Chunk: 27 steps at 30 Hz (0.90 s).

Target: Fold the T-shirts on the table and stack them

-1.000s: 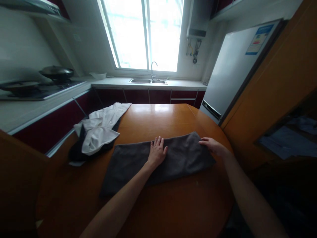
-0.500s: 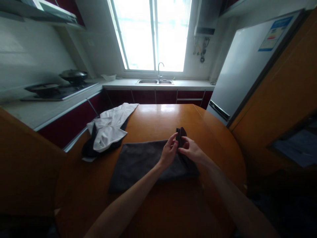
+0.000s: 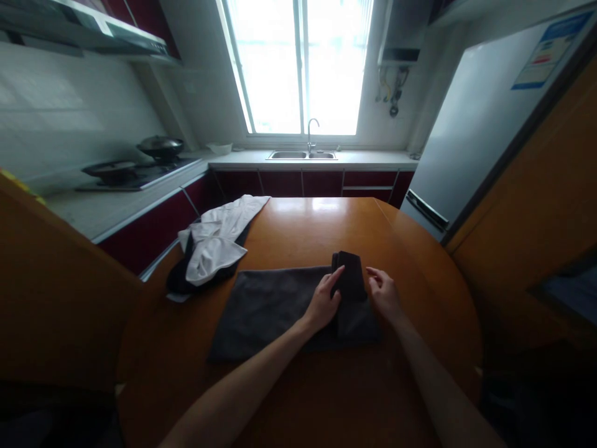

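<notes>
A dark grey cloth (image 3: 275,305) lies folded flat near the front of the round wooden table, its right end turned over into a small raised fold. My left hand (image 3: 323,302) grips the left edge of that fold, with the index finger stretched over its top. Just right of the fold, apart from the cloth, is my right hand (image 3: 383,294). Its fingers are slightly bent and apart, holding nothing. The underside of the fold is hidden, and whether the cloth is a garment cannot be made out.
White clothing (image 3: 217,239) lies heaped over a black garment (image 3: 180,277) at the table's left side. The wooden table (image 3: 317,227) has a rounded edge. Beyond it are a counter with a sink (image 3: 289,155), a stove with pans (image 3: 160,147) and a fridge (image 3: 471,118).
My right hand has let go of the cloth and moved right. The upright pinched fold now leans over flatter, with my left index finger laid on it. The view has shifted slightly left.
</notes>
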{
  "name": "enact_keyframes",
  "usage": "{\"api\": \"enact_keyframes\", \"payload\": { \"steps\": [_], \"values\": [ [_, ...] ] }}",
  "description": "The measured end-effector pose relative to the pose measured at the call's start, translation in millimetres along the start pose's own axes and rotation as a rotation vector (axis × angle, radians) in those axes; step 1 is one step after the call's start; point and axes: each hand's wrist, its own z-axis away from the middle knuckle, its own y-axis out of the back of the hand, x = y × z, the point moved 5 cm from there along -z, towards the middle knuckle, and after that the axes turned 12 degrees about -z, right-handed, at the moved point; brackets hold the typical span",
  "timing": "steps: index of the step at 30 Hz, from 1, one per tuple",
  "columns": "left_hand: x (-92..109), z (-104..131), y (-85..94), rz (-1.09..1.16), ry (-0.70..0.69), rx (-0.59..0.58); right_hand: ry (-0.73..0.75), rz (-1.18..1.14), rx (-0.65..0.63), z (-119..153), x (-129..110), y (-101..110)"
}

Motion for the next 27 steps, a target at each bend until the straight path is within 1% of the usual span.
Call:
{"api": "enact_keyframes", "payload": {
  "steps": [4, 7, 9, 11, 13, 15, 17, 19, 21, 23, 25, 27],
  "values": [
    [-2, 4, -3.3, -0.021, 0.042, -0.004, 0.075, 0.040, -0.065, 5, 8, -12],
    [-1, 4, -3.0, -0.050, 0.067, 0.009, 0.092, 0.023, -0.110, 7, 6, -18],
    [3, 0, 2.6, -0.066, 0.084, 0.008, 0.103, -0.005, -0.118, 9, -1, -18],
    [9, -5, 15.7, -0.074, 0.099, 0.010, 0.129, -0.046, -0.115, 13, -13, -17],
    [16, -10, 36.9, -0.077, 0.095, 0.029, 0.189, -0.082, -0.122, 19, -30, -18],
    [23, -12, 64.6, -0.070, 0.081, 0.065, 0.275, -0.102, -0.159, 30, -48, -22],
    [27, -11, 94.8, -0.035, 0.084, 0.092, 0.351, -0.106, -0.229, 43, -62, -30],
    [26, -6, 123.7, 0.019, 0.112, 0.087, 0.409, -0.106, -0.323, 59, -71, -41],
    [21, 1, 149.9, 0.077, 0.159, 0.065, 0.457, -0.087, -0.437, 74, -75, -53],
    [12, 11, 173.3, 0.133, 0.221, 0.059, 0.491, -0.005, -0.551, 89, -76, -65],
    [-1, 23, 192.3, 0.192, 0.292, 0.055, 0.509, 0.128, -0.643, 101, -74, -76],
    [-14, 36, 206.9, 0.228, 0.350, 0.054, 0.533, 0.238, -0.712, 110, -72, -85]
  ]
}}
